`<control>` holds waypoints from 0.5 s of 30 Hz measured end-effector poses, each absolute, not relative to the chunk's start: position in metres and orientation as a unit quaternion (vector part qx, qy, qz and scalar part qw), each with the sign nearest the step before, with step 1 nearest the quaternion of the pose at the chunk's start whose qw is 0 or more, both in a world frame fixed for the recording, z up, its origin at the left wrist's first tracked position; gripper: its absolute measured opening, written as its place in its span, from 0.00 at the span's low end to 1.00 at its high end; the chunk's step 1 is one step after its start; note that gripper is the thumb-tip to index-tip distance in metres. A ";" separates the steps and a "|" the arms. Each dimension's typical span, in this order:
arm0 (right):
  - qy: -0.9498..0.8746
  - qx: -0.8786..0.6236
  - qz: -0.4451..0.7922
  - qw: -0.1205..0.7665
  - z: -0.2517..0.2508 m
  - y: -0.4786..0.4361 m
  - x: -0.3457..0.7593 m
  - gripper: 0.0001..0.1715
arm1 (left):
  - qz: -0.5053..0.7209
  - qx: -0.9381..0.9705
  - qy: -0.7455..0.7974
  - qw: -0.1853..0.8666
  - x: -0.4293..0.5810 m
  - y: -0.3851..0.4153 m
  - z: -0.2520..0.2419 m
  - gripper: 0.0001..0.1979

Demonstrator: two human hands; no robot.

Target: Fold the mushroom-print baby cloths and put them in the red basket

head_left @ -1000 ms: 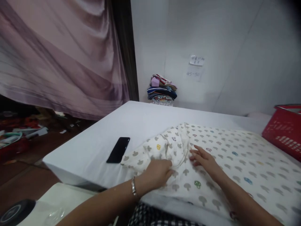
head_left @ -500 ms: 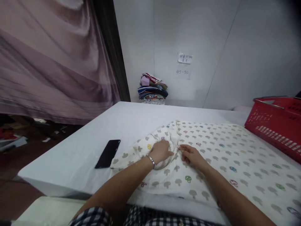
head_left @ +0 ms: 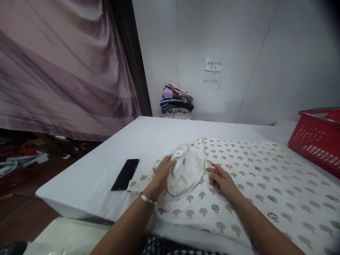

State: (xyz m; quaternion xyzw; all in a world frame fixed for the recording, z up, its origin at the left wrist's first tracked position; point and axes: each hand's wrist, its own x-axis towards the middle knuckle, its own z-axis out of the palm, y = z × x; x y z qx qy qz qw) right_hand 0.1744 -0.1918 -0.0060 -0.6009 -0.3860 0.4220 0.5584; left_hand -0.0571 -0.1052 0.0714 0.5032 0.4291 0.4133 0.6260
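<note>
A white cloth printed with mushrooms (head_left: pixel 249 184) lies spread across the table. At its left end the fabric is gathered into an open, hood-like pocket (head_left: pixel 187 173) whose plain white inside shows. My left hand (head_left: pixel 161 174), with a bracelet on the wrist, is closed over the left edge of this pocket; its fingertips are partly hidden by the fabric. My right hand (head_left: pixel 221 180) is at the pocket's right edge, fingers loosely stretched and apart, the fingertips at or just above the cloth.
A black phone (head_left: pixel 125 174) lies left of the cloth on the white table (head_left: pixel 87 177). A red plastic basket (head_left: pixel 316 141) stands at the right. Folded textiles (head_left: pixel 177 101) are stacked by the wall beyond the table. A pinkish curtain (head_left: pixel 61 71) hangs at the left.
My left hand has moved left and turned, pulling the gathered fabric open so its white inside shows. My right hand's fingers have loosened from the fabric edge. The view has shifted slightly.
</note>
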 end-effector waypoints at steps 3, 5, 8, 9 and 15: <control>-0.383 -0.631 0.383 0.555 0.005 -0.186 0.181 0.30 | 0.427 0.560 0.458 0.542 -0.070 -0.101 0.072 0.20; -0.392 -0.660 0.366 0.527 0.018 -0.178 0.184 0.29 | 0.418 0.634 0.480 0.439 -0.076 -0.094 0.076 0.20; -0.406 -0.692 0.379 0.462 0.038 -0.161 0.184 0.32 | 0.411 0.695 0.499 0.313 -0.083 -0.085 0.087 0.17; -0.406 -0.696 0.392 0.444 0.042 -0.155 0.184 0.34 | 0.418 0.702 0.498 0.290 -0.084 -0.082 0.092 0.16; -0.434 -0.701 0.408 0.392 0.048 -0.131 0.182 0.23 | 0.475 0.570 0.520 0.423 -0.096 -0.071 0.101 0.25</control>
